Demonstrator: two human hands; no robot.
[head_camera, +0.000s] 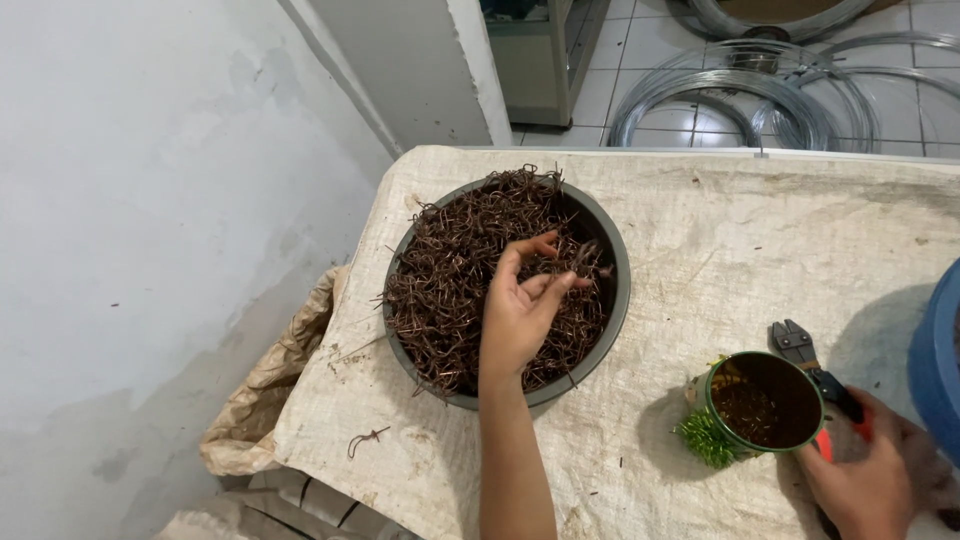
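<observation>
The left hand (520, 310) reaches into a round grey bowl (612, 300) full of thin, curly brown wire hooks (450, 280), fingers pinching a few. The right hand (868, 480) wraps around the red and black handles of small bolt cutters (812, 365), beside a green tin can (765, 400) on the rough woven sack cloth (720, 240).
</observation>
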